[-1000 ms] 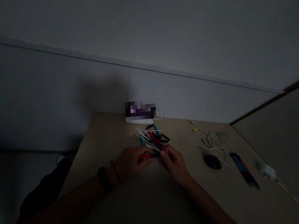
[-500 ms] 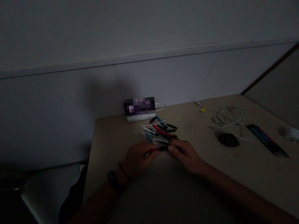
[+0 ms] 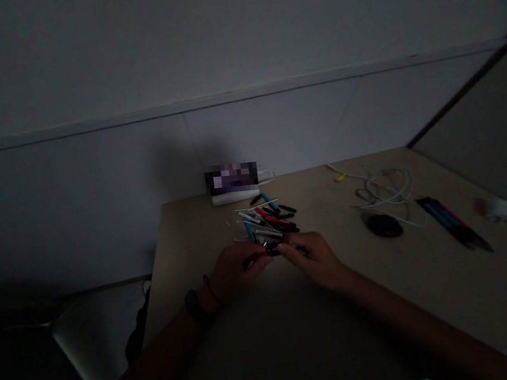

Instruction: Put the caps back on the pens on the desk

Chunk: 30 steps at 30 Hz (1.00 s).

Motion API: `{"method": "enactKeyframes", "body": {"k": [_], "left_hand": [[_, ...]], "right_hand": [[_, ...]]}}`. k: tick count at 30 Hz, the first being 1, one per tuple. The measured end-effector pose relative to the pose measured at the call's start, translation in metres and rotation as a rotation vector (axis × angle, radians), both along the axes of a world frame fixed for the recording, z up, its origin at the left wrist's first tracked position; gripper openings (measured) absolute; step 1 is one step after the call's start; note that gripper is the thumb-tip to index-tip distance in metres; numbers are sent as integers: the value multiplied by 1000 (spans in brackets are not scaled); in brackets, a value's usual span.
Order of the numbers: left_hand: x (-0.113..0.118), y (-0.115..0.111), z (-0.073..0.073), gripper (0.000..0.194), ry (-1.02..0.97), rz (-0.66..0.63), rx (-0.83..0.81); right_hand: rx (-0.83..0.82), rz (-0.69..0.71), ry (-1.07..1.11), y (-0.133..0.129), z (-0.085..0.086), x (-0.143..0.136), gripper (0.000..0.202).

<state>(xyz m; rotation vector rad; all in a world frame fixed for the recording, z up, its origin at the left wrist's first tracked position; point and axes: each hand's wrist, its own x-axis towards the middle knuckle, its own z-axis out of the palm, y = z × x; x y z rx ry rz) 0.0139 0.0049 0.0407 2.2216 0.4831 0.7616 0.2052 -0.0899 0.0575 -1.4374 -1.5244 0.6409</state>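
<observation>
**Two hands closed on one small pen in a dim room**

Fingertips of both hands meeting over the near edge of the pen pile. Left hand (image 3: pixel 234 269) curled, thumb and fingers pinched narrow on the red end of a pen (image 3: pixel 266 252). Right hand (image 3: pixel 314 256) closed on the dark end of the same pen, fingers bent over it. Pen held about level, just above the table (image 3: pixel 425 293), between the two hands; red toward the left, black toward the right, a small bright glint near the middle. Too dark to tell if cap and body are joined or apart.

Just beyond the fingers, on the far side: a loose pile of pens (image 3: pixel 268 219), crossing each other, with red, blue, black and white pieces. Behind the pile, at the far edge of the table against the wall, a flat white box (image 3: pixel 235 197) with a blurred dark thing on top.

On the left wrist, a dark watch (image 3: pixel 193 303) and a thin red band (image 3: pixel 210 288) beside it.

Further right on the table, well apart from the hands: a dark oval mouse (image 3: pixel 385 226), a tangle of white cable (image 3: pixel 388 195) just behind it, then a bundle of dark pens (image 3: pixel 452 227) lying slanted, and a small white plug (image 3: pixel 500 209) near the right edge.
</observation>
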Motion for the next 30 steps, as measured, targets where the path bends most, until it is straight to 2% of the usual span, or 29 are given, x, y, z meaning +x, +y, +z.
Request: {"method": "enactKeyframes", "body": {"k": [25, 30], "left_hand": [[-1, 2, -4, 17, -24, -13, -1], [-1, 2, 0, 20, 5, -8, -3]], "right_hand": [[-39, -1, -23, -1, 3, -2, 48], [-34, -7, -25, -2, 1, -2, 49]]}}
